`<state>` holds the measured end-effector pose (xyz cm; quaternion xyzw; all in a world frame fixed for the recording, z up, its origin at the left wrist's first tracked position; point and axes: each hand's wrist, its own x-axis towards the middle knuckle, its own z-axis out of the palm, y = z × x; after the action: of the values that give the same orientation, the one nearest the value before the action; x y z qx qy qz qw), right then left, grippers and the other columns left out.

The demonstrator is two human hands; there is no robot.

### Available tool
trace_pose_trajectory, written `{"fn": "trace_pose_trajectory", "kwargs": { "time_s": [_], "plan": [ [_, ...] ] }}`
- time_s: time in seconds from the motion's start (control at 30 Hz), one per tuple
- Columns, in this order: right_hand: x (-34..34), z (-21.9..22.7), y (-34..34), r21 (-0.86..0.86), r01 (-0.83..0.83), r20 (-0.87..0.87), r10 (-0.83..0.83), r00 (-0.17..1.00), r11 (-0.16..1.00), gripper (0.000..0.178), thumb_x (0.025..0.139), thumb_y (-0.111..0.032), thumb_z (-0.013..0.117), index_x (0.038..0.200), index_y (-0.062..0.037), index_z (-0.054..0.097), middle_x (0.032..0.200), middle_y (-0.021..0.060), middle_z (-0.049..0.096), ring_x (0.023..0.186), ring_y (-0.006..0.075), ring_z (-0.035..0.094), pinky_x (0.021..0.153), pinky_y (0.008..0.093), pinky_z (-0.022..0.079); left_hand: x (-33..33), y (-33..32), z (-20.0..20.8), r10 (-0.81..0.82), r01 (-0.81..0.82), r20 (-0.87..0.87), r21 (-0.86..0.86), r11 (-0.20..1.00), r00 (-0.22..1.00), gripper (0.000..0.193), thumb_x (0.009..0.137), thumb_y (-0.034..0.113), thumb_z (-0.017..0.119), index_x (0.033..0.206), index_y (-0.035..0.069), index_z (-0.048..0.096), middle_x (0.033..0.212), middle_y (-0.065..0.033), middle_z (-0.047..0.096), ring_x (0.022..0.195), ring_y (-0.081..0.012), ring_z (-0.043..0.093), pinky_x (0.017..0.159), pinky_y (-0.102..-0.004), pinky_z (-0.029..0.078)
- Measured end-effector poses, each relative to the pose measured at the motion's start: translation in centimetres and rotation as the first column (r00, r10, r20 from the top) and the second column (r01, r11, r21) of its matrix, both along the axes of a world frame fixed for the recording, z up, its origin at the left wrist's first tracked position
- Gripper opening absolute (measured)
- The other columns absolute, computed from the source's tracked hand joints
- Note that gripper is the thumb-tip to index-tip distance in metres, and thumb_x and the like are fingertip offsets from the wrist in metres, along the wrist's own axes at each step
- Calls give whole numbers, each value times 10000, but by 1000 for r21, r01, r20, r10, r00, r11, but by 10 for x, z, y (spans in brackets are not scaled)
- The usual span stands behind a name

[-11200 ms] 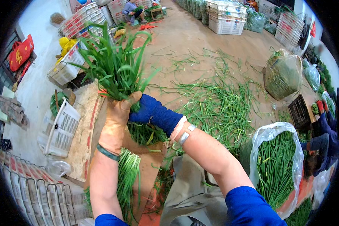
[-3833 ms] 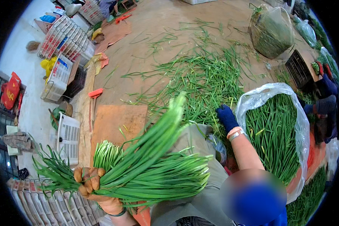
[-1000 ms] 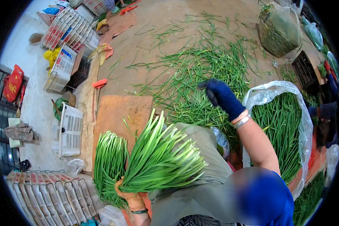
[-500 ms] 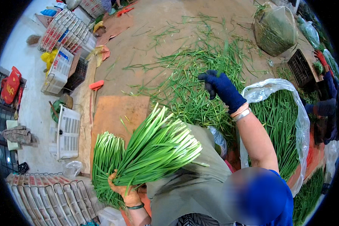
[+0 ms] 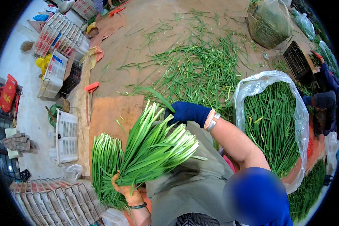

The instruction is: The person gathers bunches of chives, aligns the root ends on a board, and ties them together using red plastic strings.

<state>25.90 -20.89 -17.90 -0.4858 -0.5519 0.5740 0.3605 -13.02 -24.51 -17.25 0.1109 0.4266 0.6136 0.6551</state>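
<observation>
The bunch of long green stalks (image 5: 154, 150) is held slantwise over the right edge of the board (image 5: 116, 109) and the grey-green cloth (image 5: 192, 188) on the person's lap, its pale cut ends fanned up and to the right. The left hand (image 5: 126, 191), in an orange glove, grips it low at the leafy end, fingers curled round the leaves, near the board's lower right corner. The right hand (image 5: 186, 113), in a dark blue knitted glove, is just above the pale ends; its fingers are bent and pinch one broad green leaf (image 5: 160, 97), which sticks out up and to the left. Whether that glove touches the bunch I cannot tell.

A second bundle (image 5: 106, 158) lies along the board's left edge, pale ends up, right beside the held one. Past the board's upper right corner, loose stalks (image 5: 203, 71) are strewn across the brown floor (image 5: 139, 22) — a thick tangle, thinner toward the far side. To the right of the lap stands an open clear plastic bag (image 5: 248, 84), filled with more green stalks (image 5: 269, 128).

Near the board's upper left corner is an orange-headed tool (image 5: 91, 87); farther left, a white basket (image 5: 67, 135). A large bulging sack (image 5: 269, 24) and a dark crate (image 5: 297, 60) stand beyond the bag — and at the right rim, a co-worker's red-gloved hand (image 5: 317, 57) shows.
</observation>
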Motion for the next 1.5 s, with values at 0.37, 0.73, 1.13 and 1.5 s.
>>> {"fn": "trace_pose_trajectory", "kwargs": {
  "time_s": [0.37,0.73,1.13,1.5],
  "plan": [
    [64,-3,-47,-168,784,-310,-787,533,597,245,839,-281,500,846,-65,614,643,36,565,521,106,480,511,246,401,-18,13,-30,-32,31,-5,-62,998,999,216,795,266,478,696,87,548,866,-136,601,827,-319,564,792,-514,439],
    [-18,38,-116,-293,23,188,34,982,956,274,793,-362,571,813,-101,652,561,4,535,468,97,495,418,249,400,-4,8,-23,-66,66,-46,-7,998,997,315,820,272,433,933,0,547,999,-189,568,943,-356,529,837,-544,410],
    [18,23,-109,-311,599,-551,-653,519,738,370,836,-112,517,1183,-7,442,904,37,595,696,95,550,572,223,469,-21,2,-35,-168,168,16,-23,986,986,458,844,299,399,1151,-32,472,1204,-196,472,1105,-370,430,923,-568,323],
    [-39,14,-98,-316,475,-440,-570,694,821,119,755,-123,549,726,-13,583,625,35,529,510,103,488,449,233,390,-15,1,-24,-62,79,147,-113,990,987,444,856,270,385,1159,-44,462,1215,-200,462,1113,-365,423,934,-540,331]
  ]
}}
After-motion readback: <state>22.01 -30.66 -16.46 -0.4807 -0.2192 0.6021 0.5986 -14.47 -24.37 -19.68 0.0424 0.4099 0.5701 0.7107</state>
